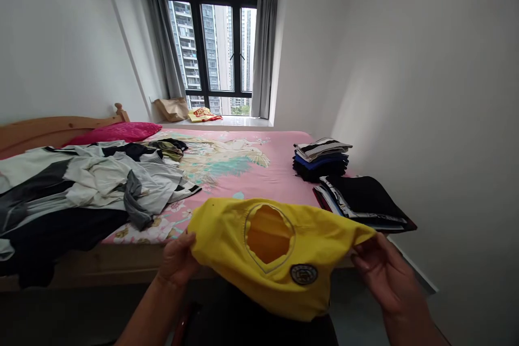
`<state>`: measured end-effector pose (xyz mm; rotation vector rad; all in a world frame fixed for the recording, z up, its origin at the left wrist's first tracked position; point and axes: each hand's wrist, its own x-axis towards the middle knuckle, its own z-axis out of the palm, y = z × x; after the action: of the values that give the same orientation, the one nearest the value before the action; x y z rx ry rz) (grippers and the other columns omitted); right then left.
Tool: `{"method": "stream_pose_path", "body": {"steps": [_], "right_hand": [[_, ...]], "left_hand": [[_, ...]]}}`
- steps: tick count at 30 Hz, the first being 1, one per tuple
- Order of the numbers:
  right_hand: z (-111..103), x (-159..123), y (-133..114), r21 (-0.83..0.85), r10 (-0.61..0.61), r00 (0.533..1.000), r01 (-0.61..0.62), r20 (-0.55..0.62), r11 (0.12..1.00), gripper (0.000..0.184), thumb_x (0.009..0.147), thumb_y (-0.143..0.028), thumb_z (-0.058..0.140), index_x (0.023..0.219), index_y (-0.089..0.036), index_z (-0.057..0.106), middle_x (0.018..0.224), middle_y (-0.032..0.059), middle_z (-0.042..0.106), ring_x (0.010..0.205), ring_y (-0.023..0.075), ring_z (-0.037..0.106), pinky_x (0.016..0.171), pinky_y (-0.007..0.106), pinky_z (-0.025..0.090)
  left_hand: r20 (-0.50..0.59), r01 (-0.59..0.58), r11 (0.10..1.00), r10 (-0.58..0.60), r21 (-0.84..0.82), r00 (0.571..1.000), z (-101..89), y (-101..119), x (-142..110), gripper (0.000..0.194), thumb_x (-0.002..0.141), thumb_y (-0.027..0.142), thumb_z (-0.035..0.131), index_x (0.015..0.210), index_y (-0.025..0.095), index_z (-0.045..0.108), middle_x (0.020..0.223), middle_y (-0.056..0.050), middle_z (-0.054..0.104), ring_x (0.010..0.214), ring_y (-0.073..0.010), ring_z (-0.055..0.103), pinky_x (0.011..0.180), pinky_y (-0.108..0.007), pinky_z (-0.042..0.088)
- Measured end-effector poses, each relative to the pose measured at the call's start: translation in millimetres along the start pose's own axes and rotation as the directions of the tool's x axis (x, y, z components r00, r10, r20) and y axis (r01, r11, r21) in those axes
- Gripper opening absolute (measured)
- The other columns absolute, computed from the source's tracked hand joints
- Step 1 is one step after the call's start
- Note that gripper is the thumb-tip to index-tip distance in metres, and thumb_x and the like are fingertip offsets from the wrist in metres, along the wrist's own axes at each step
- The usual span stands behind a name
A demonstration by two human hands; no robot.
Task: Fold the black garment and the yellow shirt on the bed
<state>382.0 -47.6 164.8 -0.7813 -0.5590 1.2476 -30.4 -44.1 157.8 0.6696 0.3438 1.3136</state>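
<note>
A yellow jersey (316, 227) with a V-shaped collar and a round dark badge hangs stretched between my hands, in front of the bed's near edge. My left hand (178, 259) grips it at the left shoulder side, fingers partly hidden behind the cloth. At the right side my right hand (385, 270) pinches a corner of it, near the sleeve. The neck opening faces up toward me, and the lower part of the jersey droops down. Its back is hidden from view.
On the pink flowered bed (275, 173), a loose heap of clothes (101, 178) spreads at left. Two folded stacks stand at right: a smaller pile (322, 159) and a nearer dark pile (365, 200). A magenta pillow (117, 132) lies by the wooden headboard (52, 127). A wall borders the right.
</note>
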Motion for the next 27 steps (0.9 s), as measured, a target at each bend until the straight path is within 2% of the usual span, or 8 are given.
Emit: {"method": "stream_pose_path", "body": {"steps": [2, 5, 8, 13, 16, 19, 23, 27], "right_hand": [[-1.6, 1.2, -7.6, 0.049, 0.013, 0.999, -0.01, -0.05, 0.999, 0.015, 0.069, -0.035, 0.071, 0.073, -0.023, 0.063, 0.088, -0.0006, 0.067, 0.079, 0.0163, 0.063, 0.057, 0.025, 0.051], [-8.9, 3.3, -12.1, 0.096, 0.017, 0.991, -0.005, -0.13, 0.995, 0.016, 0.067, -0.032, 0.073, 0.072, -0.023, 0.06, 0.085, -0.0026, 0.064, 0.079, 0.0155, 0.062, 0.061, 0.027, 0.052], [-13.2, 0.5, -0.4, 0.075, 0.065, 0.996, -0.06, -0.064, 0.995, 0.018, 0.068, -0.033, 0.073, 0.071, -0.022, 0.058, 0.068, -0.0049, 0.054, 0.061, 0.0099, 0.053, 0.052, 0.023, 0.047], [2.3, -19.4, 48.8, -0.21, 0.236, 0.969, -0.215, 0.079, 0.954, 0.024, 0.073, -0.043, 0.069, 0.078, -0.022, 0.061, 0.071, -0.0025, 0.054, 0.061, 0.0098, 0.049, 0.05, 0.021, 0.041], [25.7, -36.6, 75.3, -0.43, 0.363, 0.897, -0.232, 0.252, 0.872, 0.029, 0.078, -0.048, 0.062, 0.082, -0.02, 0.064, 0.075, 0.0008, 0.058, 0.066, 0.012, 0.052, 0.054, 0.022, 0.041], [55.2, -53.9, 91.7, -0.596, 0.436, 0.794, -0.118, 0.424, 0.794, 0.044, 0.084, -0.057, 0.048, 0.096, -0.019, 0.069, 0.097, 0.007, 0.064, 0.087, 0.019, 0.057, 0.073, 0.029, 0.045], [91.8, -68.5, 108.8, -0.568, 0.478, 0.697, -0.122, 0.534, 0.814, 0.049, 0.085, -0.058, 0.045, 0.112, -0.022, 0.065, 0.114, 0.0062, 0.062, 0.106, 0.0231, 0.054, 0.089, 0.034, 0.042], [110.8, -62.0, 116.0, -0.276, 0.386, 0.801, -0.285, 0.458, 0.918, 0.044, 0.081, -0.053, 0.056, 0.107, -0.019, 0.064, 0.099, 0.0068, 0.067, 0.098, 0.025, 0.059, 0.084, 0.036, 0.046]], "left_hand": [[-0.094, -0.012, 0.998, 0.018, 0.062, 0.995, 0.6, -2.1, -0.8, 0.05, 0.077, 0.018, 0.057, 0.128, 0.017, 0.054, 0.103, -0.008, 0.071, 0.098, -0.0235, 0.066, 0.09, -0.031, 0.051], [-0.204, 0.144, 0.972, -0.105, 0.186, 0.973, 5.0, -7.8, -0.4, 0.036, 0.074, 0.015, 0.062, 0.109, 0.012, 0.066, 0.094, -0.01, 0.073, 0.083, -0.024, 0.069, 0.071, -0.028, 0.056], [-0.263, 0.239, 0.961, -0.197, 0.141, 0.944, 11.1, -13.9, -3.3, 0.023, 0.074, 0.017, 0.063, 0.094, 0.008, 0.072, 0.092, -0.011, 0.073, 0.08, -0.0244, 0.069, 0.07, -0.03, 0.056], [-0.311, 0.185, 0.982, -0.19, -0.046, 0.931, 23.3, -17.9, -12.1, 0.028, 0.086, 0.027, 0.051, 0.096, 0.01, 0.072, 0.102, -0.012, 0.071, 0.093, -0.0247, 0.067, 0.083, -0.033, 0.054], [-0.296, 0.23, 0.971, -0.239, -0.063, 0.925, 30.8, -22.5, -16.3, 0.032, 0.089, 0.03, 0.048, 0.1, 0.011, 0.071, 0.105, -0.013, 0.07, 0.094, -0.0251, 0.067, 0.086, -0.035, 0.053], [-0.273, 0.277, 0.961, -0.271, -0.019, 0.923, 36.3, -33.4, -21.9, 0.029, 0.085, 0.032, 0.054, 0.099, 0.012, 0.071, 0.102, -0.012, 0.071, 0.095, -0.0249, 0.067, 0.085, -0.033, 0.052], [-0.2, 0.304, 0.938, -0.27, 0.164, 0.942, 43.0, -54.2, -31.5, 0.029, 0.076, 0.028, 0.067, 0.101, 0.015, 0.07, 0.098, -0.01, 0.072, 0.09, -0.0243, 0.067, 0.075, -0.028, 0.053], [-0.135, 0.291, 0.897, -0.261, 0.332, 0.956, 49.9, -61.8, -35.1, 0.03, 0.073, 0.025, 0.071, 0.1, 0.014, 0.068, 0.089, -0.008, 0.072, 0.08, -0.0205, 0.067, 0.073, -0.027, 0.05]]}}
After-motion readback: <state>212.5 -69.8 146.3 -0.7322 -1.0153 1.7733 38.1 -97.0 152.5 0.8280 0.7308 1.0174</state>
